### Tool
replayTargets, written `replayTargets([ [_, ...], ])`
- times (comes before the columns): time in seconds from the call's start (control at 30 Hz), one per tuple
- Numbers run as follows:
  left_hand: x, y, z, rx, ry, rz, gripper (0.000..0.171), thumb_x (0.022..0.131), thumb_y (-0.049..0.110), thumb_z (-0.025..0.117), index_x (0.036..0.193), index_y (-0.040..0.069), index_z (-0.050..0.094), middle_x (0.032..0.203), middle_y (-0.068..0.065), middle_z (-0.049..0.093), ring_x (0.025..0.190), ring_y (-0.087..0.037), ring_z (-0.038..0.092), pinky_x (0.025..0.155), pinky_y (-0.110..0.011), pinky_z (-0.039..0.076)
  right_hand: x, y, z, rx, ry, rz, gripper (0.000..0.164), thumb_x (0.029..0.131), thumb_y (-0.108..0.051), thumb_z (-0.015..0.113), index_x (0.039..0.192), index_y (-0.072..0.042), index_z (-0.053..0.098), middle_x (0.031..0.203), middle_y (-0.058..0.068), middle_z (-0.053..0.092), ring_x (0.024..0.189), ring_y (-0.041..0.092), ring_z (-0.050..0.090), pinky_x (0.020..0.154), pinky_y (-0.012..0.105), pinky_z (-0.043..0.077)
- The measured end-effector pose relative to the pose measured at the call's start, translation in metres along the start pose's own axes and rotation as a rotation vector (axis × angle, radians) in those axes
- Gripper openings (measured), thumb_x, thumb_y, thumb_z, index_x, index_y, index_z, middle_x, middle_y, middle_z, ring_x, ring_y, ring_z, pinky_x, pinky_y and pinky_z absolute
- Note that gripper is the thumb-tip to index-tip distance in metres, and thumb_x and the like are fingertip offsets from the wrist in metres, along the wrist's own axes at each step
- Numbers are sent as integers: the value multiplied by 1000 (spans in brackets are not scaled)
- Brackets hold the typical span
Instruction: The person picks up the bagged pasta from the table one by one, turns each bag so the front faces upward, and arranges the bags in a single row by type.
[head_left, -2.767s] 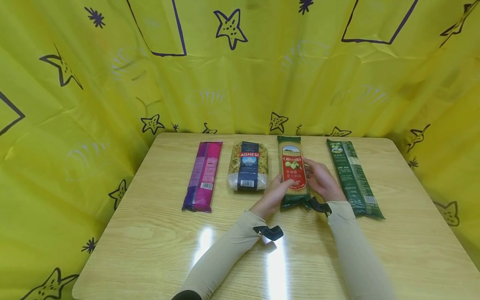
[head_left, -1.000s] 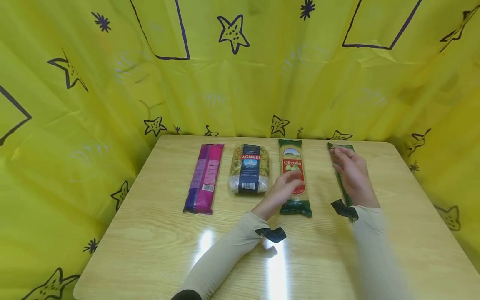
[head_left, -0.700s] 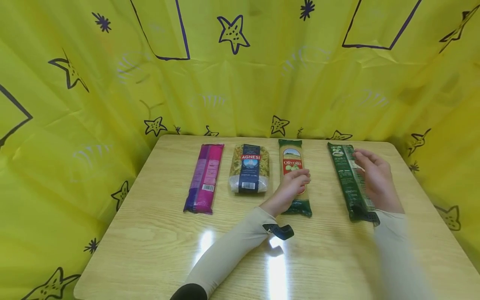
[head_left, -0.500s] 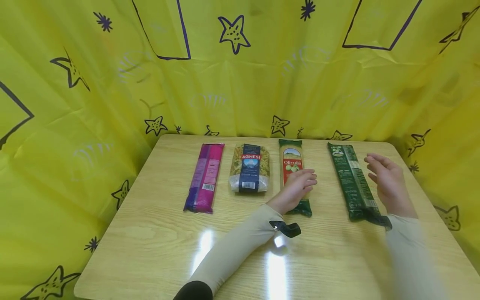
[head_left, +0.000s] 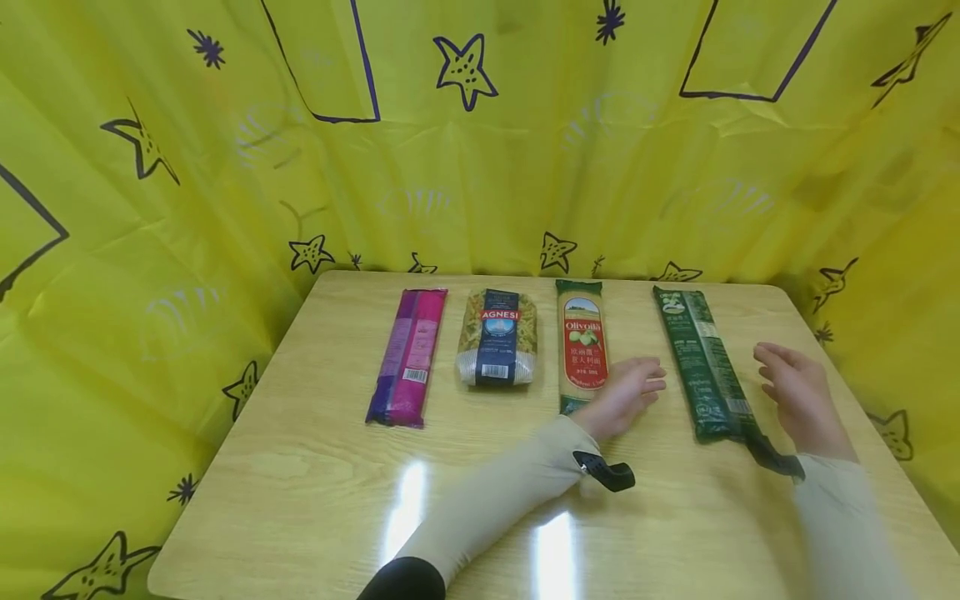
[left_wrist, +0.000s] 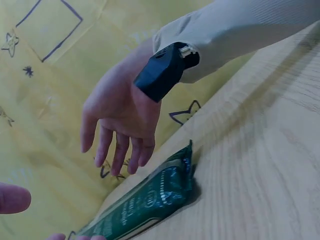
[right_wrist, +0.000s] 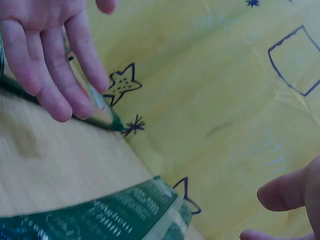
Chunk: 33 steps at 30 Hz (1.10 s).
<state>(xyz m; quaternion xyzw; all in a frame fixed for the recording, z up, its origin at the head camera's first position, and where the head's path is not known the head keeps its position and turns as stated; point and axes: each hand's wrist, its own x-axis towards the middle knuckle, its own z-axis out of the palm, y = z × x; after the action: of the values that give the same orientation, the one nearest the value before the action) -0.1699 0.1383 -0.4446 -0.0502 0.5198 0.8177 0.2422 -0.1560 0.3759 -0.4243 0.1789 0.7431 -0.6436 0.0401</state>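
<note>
A dark green spaghetti packet (head_left: pixel 701 362) lies slantwise at the right of the table, between my two hands. My right hand (head_left: pixel 798 392) hovers just to its right, fingers relaxed and holding nothing. On its other side is my left hand (head_left: pixel 624 396), also holding nothing, its fingers pointing toward the green packet. The left hand and wrist cover the lower right part of a red-labelled spaghetti packet (head_left: pixel 583 333). In the left wrist view, the green packet (left_wrist: pixel 145 205) lies below the right hand (left_wrist: pixel 122 115). The right wrist view shows the left hand's fingers (right_wrist: pixel 55 65) hanging loosely.
Left of these lie an AGNESI bag of short pasta (head_left: pixel 498 337) and a pink and purple packet (head_left: pixel 407 358). All rest on a light wooden table (head_left: pixel 300 500). A yellow patterned curtain (head_left: pixel 465 183) stands behind it and at both sides.
Both hands have let go of the red-labelled spaghetti packet and moved right. The right hand has crossed over the green packet to its right side; the left hand has followed toward it.
</note>
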Motion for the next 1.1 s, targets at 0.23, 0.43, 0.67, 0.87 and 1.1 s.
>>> replayTargets([
  [0.23, -2, -19, 14, 27, 33, -30, 39, 100, 10, 57, 135, -8, 58, 135, -21, 65, 131, -41, 59, 119, -50, 44, -2, 16, -4, -143, -32, 71, 50, 105, -53, 48, 146, -26, 41, 142, -2, 45, 135, 33, 33, 103, 20, 42],
  [0.43, -6, -27, 19, 62, 41, -51, 37, 91, 5, 62, 127, -7, 66, 121, -9, 65, 112, -22, 60, 112, -43, 50, -4, 17, 2, -79, -98, 135, 85, 107, -51, 44, 166, -4, 4, 172, 27, -6, 142, 37, 25, 122, 32, 34],
  [0.67, -3, -35, 24, 10, 20, -76, 34, 92, 5, 60, 124, -5, 64, 141, -14, 59, 137, -37, 50, 122, -60, 36, -3, 20, 13, -18, -85, 94, 81, 107, -44, 49, 163, 2, 12, 140, 17, 45, 95, -1, 50, 75, 16, 53],
  [0.87, -2, -36, 31, 26, 18, -63, 46, 87, 3, 61, 133, -3, 58, 144, -10, 54, 133, -33, 47, 123, -67, 30, -5, 21, 17, -26, -94, 29, 72, 108, -38, 49, 157, 6, 20, 98, -22, 53, 87, -5, 53, 73, 16, 53],
  [1.1, -6, -34, 35, 86, 24, -56, 58, 89, 6, 63, 144, -4, 49, 155, -16, 48, 142, -32, 45, 121, -64, 33, -6, 20, 17, 41, -164, 79, 77, 106, -47, 51, 162, -7, 17, 118, -14, 48, 98, -4, 50, 79, 15, 52],
])
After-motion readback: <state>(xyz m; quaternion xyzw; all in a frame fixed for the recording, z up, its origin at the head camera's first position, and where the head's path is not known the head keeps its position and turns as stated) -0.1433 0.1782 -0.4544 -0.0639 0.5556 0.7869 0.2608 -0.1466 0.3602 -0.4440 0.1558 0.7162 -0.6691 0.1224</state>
